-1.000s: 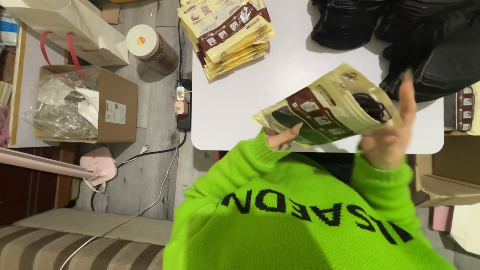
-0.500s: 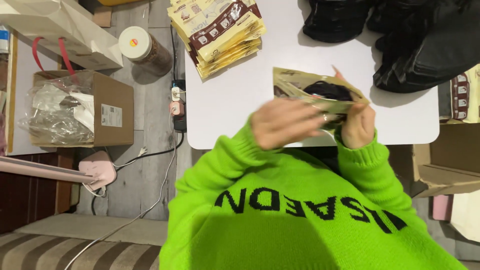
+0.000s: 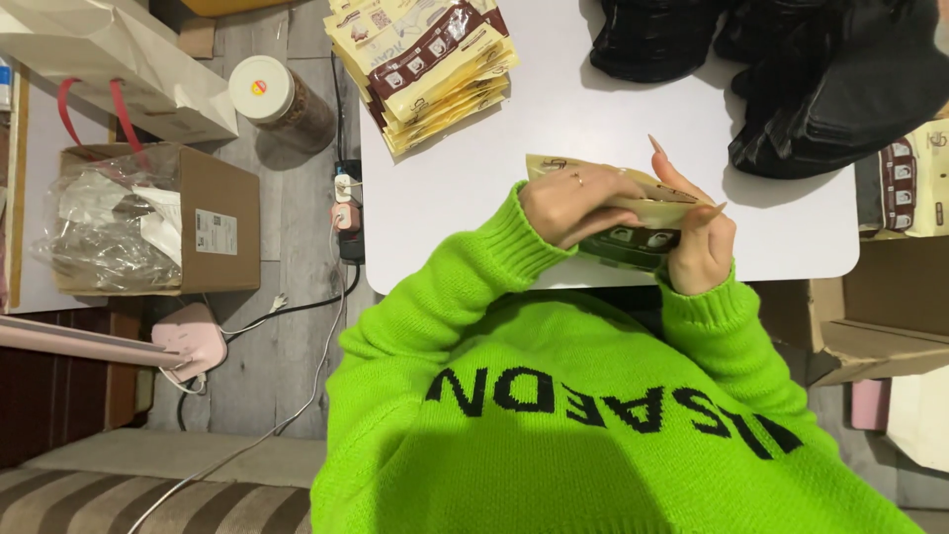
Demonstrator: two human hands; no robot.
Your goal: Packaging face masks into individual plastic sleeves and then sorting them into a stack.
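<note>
Over the table's near edge: both hands are meeting on one flat cream-and-brown pouch (image 3: 633,213), held just above the white table (image 3: 474,198) in front of the green sweater (image 3: 593,415).
Left hand: the left hand (image 3: 568,206) is curling over the pouch's upper edge, fingers folded down tight on it, a ring showing on one finger.
Right hand: the right hand (image 3: 700,245) is gripping the pouch's other end, thumb and long-nailed fingers pinching the cream flap.
Pouch: it is lying nearly level between the hands, its dark printed face turning toward the person, partly hidden by the fingers.
Farther back: a stack of matching pouches (image 3: 425,64) is sitting well apart at the table's far left; black bags (image 3: 820,79) are crowding the far right.
Floor on the left: a cardboard box (image 3: 198,222) stuffed with clear plastic, a lidded jar (image 3: 277,99), and a power strip (image 3: 346,213) beside the table's edge.
</note>
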